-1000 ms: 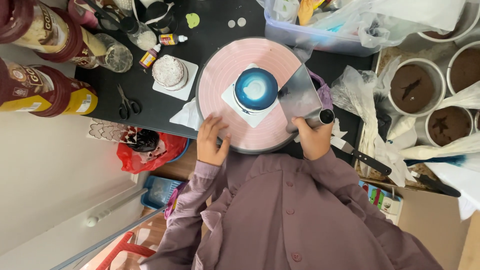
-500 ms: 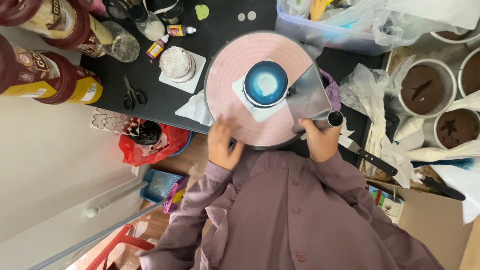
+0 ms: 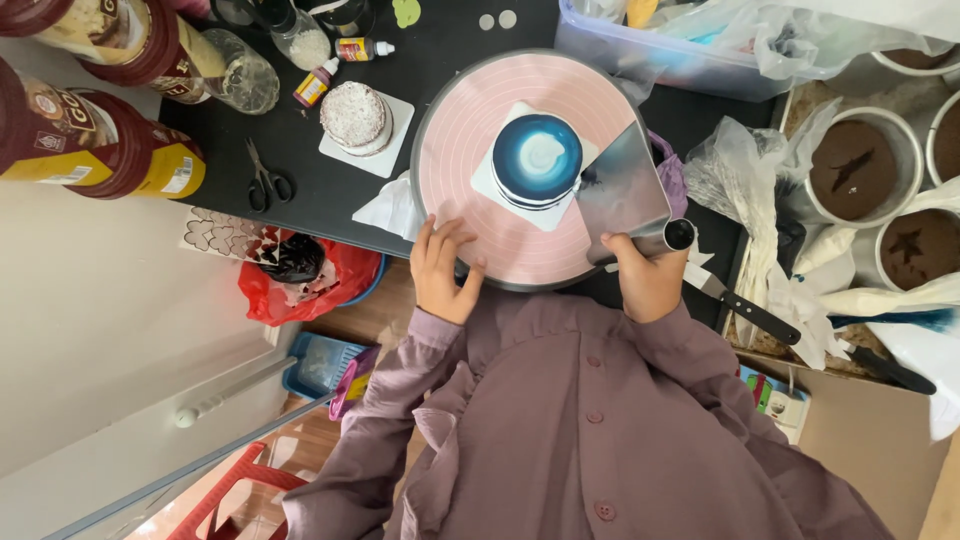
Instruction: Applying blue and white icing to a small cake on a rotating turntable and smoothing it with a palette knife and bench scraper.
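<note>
Two hands on job: left hand (image 3: 445, 270) spread flat on pink turntable (image 3: 480, 160) rim at 7 o'clock; right hand (image 3: 650, 280) clenched around metal scraper (image 3: 620, 190), blade touching blue cake (image 3: 537, 160) at 3 o'clock, cake centred on turntable.

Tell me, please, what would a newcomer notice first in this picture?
Probably the small blue-and-white frosted cake at the centre of the pink turntable. The right hand holds a metal scraper against the cake's side, while the left hand rests on the turntable's near edge. A white-topped cake sits further left.
</note>
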